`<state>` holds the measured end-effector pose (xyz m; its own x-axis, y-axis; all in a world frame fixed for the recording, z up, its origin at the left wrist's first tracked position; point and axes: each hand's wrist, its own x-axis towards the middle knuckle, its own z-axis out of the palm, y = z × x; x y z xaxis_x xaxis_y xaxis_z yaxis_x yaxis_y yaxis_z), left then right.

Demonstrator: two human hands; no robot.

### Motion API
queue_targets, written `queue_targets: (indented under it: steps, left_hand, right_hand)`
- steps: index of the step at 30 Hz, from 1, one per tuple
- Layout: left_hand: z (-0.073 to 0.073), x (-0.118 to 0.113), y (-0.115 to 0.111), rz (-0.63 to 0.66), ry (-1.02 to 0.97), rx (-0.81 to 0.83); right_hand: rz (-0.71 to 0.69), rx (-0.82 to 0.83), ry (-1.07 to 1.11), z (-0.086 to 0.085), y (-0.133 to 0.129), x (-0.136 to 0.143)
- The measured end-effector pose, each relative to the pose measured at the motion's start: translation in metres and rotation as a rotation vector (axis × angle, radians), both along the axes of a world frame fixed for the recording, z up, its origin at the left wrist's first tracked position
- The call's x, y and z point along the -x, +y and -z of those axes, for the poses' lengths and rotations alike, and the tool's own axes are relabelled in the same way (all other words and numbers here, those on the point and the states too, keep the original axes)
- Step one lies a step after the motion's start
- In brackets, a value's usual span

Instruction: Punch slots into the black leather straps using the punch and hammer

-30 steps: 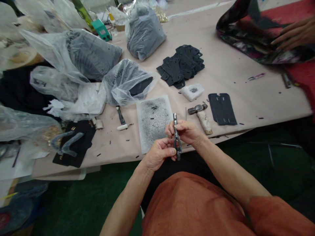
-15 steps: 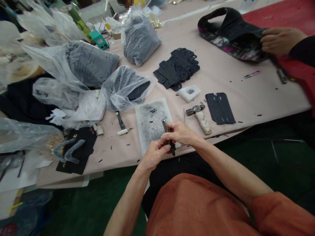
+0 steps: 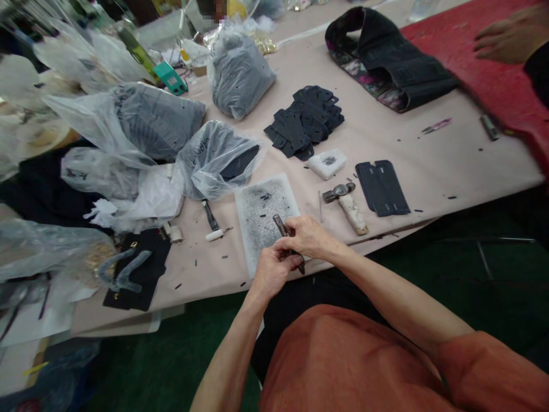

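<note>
- At the left of the frame, a black panel (image 3: 155, 260) lies near the front edge of the table (image 3: 214, 274), well apart from your hands.
- Left of centre, a white-handled tool (image 3: 213, 235) lies just beside the pale speckled board (image 3: 252, 229).
- Just below the frame's centre, your left hand (image 3: 271, 270) pinches the lower part of a slim, dark metal tool (image 3: 281, 225). If that pinch loosened, the tool could slide out and drop past the table edge, as its lower end sits close to your lap.
- The tool slants over the board's lower right corner: its long axis runs from upper left to lower right, blunt bare end up-left, darker end down-right toward you.
- Your right hand (image 3: 307, 236) has its fingers closed around the upper part. With both hands so close together, turning them unevenly could twist the tool or nip a fingertip.
- Right of centre, the hammer (image 3: 354, 215) lies near your right wrist; a wide elbow or wrist swing could knock it.
</note>
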<state>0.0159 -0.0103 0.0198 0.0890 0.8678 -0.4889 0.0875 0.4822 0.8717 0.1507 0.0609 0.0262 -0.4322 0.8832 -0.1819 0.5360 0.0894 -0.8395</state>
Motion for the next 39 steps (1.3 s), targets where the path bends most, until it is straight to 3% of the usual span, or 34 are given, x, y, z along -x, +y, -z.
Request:
queue_targets:
  steps: [6,18,27,33,39]
  left_hand:
    - [0.006,0.003,-0.002,-0.011,-0.017,0.012]
    - [-0.003,0.003,0.001,-0.004,-0.08,0.082]
    - [0.01,0.004,-0.003,-0.225,-0.199,0.053]
    - [0.008,0.009,-0.002,-0.377,-0.226,0.087]
    - [0.0,0.008,-0.001,-0.422,-0.213,0.112]
  right_hand:
    - [-0.032,0.04,0.066,-0.002,0.001,-0.001]
    - [-0.022,0.105,0.189,0.01,0.005,-0.002]
    - [0.113,0.197,0.403,0.005,0.004,-0.015]
    - [0.267,0.292,0.468,0.023,-0.001,-0.044]
    - [0.299,0.471,0.567,0.038,-0.023,-0.055]
